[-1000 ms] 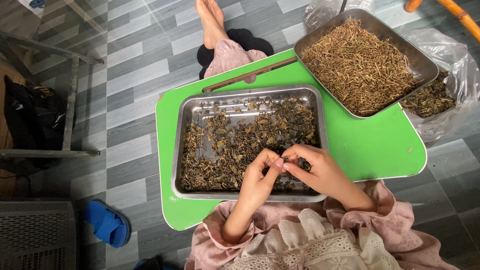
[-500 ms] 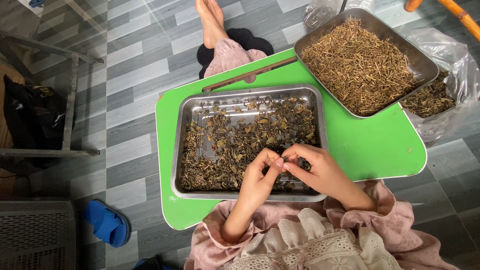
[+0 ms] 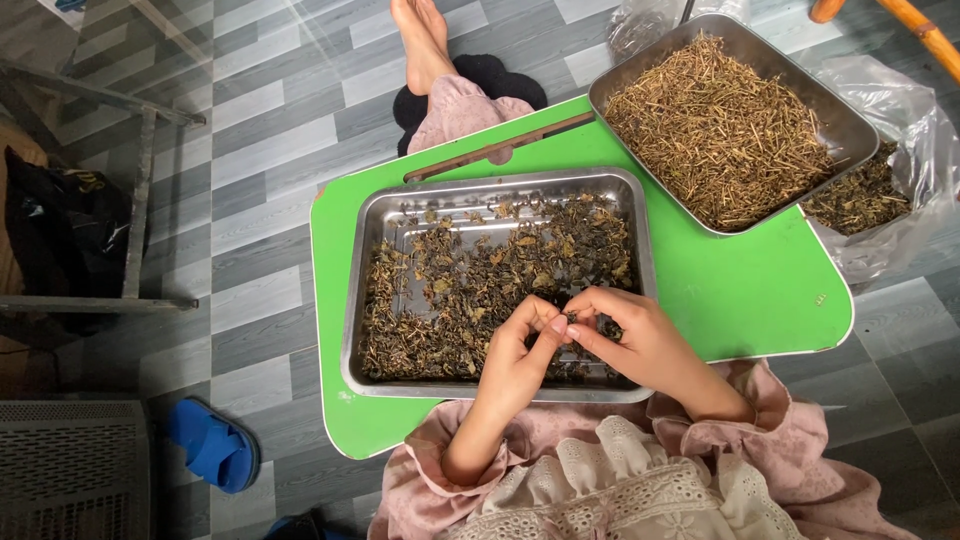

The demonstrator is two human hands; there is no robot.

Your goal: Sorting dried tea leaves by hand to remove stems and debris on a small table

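A steel tray (image 3: 352,300) full of dark dried leaves and twigs (image 3: 470,285) lies on a small green table (image 3: 745,290). My left hand (image 3: 515,355) and my right hand (image 3: 640,335) meet over the tray's near right part. Their fingertips pinch a small piece of the dried plant (image 3: 571,318) between them. Both wrists rest over the tray's near rim, above my pink ruffled sleeves.
A second steel tray (image 3: 850,125) heaped with pale dry stems sits at the table's far right, partly over a plastic bag (image 3: 880,200) of dark plant bits. Another person's foot (image 3: 425,45) is beyond the table. A blue slipper (image 3: 210,445) and a metal frame (image 3: 130,200) are on the tiled floor at left.
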